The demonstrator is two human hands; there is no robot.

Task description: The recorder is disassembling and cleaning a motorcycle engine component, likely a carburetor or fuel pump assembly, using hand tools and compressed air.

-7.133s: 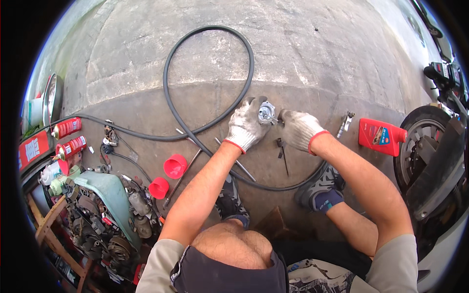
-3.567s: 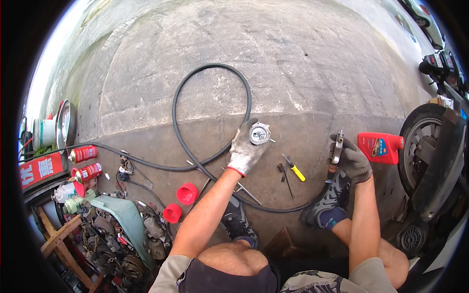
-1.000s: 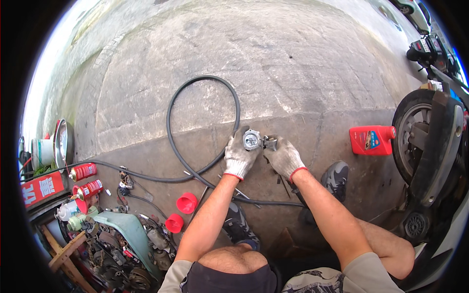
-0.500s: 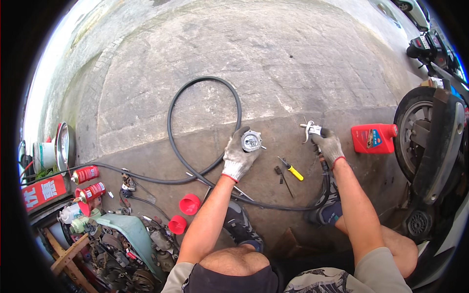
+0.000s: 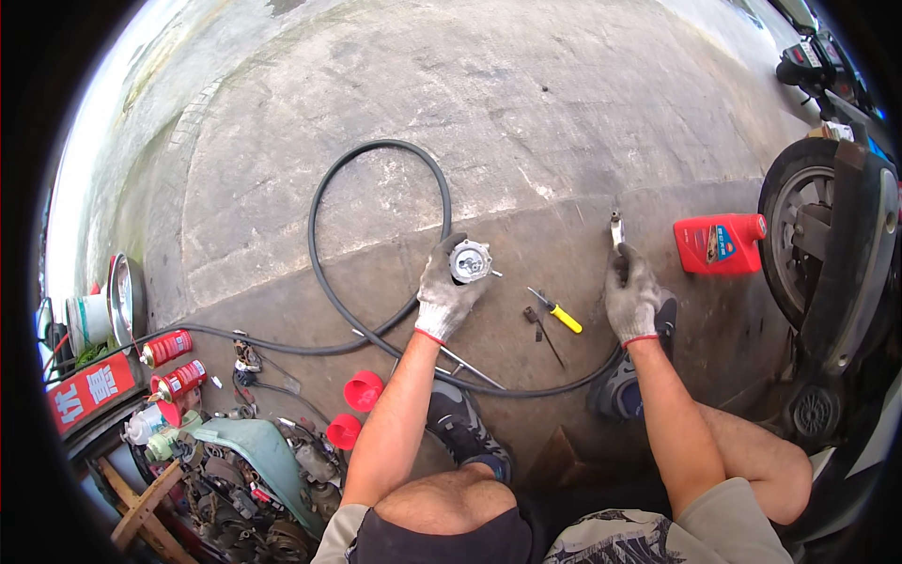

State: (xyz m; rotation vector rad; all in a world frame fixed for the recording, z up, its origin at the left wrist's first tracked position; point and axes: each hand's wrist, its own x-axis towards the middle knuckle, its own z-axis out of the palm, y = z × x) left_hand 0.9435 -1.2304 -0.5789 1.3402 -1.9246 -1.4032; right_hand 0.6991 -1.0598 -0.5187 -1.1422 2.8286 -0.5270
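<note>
Item: round metal part [image 5: 470,260], silvery, disc-shaped, dark centre, face up, no clear long axis; gripped by gloved left hand [image 5: 445,291] on the concrete floor [image 5: 526,113]. Item: slim metal wrench [image 5: 616,229], long axis toward 12 o'clock, clenched in gloved right hand [image 5: 631,295]. Between hands: yellow-handled screwdriver [image 5: 556,311]. At 3 o'clock: red oil bottle [image 5: 719,243]. Black hose [image 5: 376,188] loops behind.
</note>
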